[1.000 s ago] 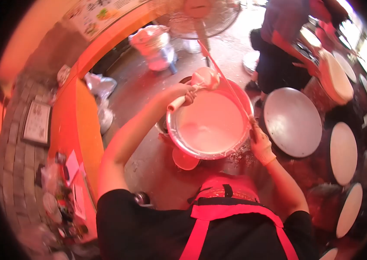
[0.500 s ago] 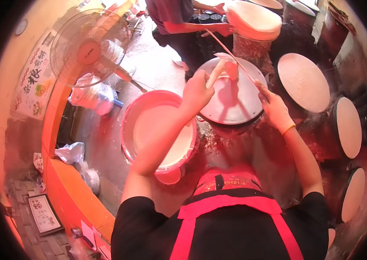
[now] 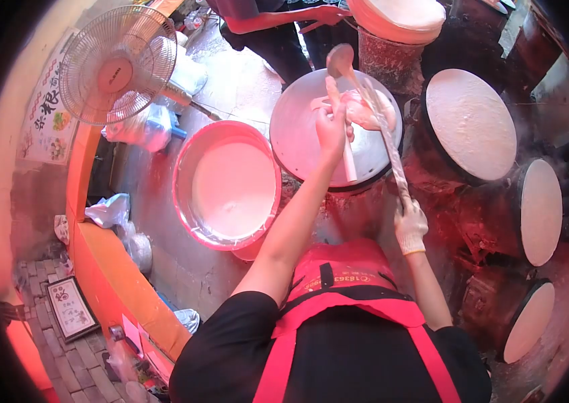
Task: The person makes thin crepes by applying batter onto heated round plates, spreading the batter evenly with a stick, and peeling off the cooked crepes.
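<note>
My left hand is closed around a pale handle above a round grey griddle. Poured batter lies on the griddle's upper right part, partly hidden by the tools. In a pale glove, my right hand grips a long flat stick that slants up over the griddle. A round scoop head shows at the griddle's far edge; which tool it belongs to is unclear. Left of the griddle stands a red-rimmed tub of pale batter.
Several griddles covered with pale batter, one of them large, line the right side. A co-worker's arm reaches toward a stack of flat rounds at the top. A fan stands upper left, beside an orange counter edge.
Both hands have moved from the batter tub to the griddle on its right. Batter now lies on that griddle, which was bare half a second ago. The view has turned rightward.
</note>
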Motion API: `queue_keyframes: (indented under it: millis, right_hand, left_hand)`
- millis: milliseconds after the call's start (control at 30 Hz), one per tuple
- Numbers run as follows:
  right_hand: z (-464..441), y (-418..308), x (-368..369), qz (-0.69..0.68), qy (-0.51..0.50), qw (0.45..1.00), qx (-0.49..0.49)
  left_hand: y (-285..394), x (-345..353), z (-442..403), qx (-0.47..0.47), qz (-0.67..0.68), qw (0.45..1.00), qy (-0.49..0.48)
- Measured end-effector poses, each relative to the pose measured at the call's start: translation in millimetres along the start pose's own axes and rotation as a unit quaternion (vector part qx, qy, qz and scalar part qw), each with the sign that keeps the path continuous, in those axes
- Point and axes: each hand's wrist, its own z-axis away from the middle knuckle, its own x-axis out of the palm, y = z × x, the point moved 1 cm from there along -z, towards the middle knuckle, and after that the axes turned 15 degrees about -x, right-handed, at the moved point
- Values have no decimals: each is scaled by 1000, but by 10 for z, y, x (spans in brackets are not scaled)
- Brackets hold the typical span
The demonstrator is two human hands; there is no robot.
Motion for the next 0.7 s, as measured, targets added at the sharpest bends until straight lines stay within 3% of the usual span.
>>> queue_keyframes:
  millis: [33,133,267,333,400,433,500,533,633,700]
  right_hand:
    - [96,20,-26,14,-9,1000,7]
    - [241,-49,16,-2,-27,998,50]
    - [-387,-630,125,-98,-11,988,116]
    - [-840,-745,371,-216,97,970,61]
    - [-1288,-694,898,-218,259,939,-62]
    - [-1354,-750,860,-400,178,899,23]
    - [-1235,-1128,339,-672,67,699,237]
    - [-1074,-1121,311,-706,69,661,246]
    - [-461,-1179,533,-674,194,664,258]
    - [-256,-1395,632,-631,251,672,297]
  left_hand:
    - [67,-97,-26,12,-19,997,-68]
    - [474,-133,237,-40,13,997,-62]
    - [776,-743,548,-248,-38,965,-73]
    - [666,-1074,553,-329,-16,940,-86]
    - [568,-1310,578,-386,11,918,-86]
    - [550,-1381,596,-402,27,911,-81]
    - [475,-1617,525,-445,73,884,-126]
    - [527,-1675,533,-456,74,873,-156]
    - [884,-1693,582,-466,106,831,-285]
    - [1242,-1524,726,-390,141,853,-316]
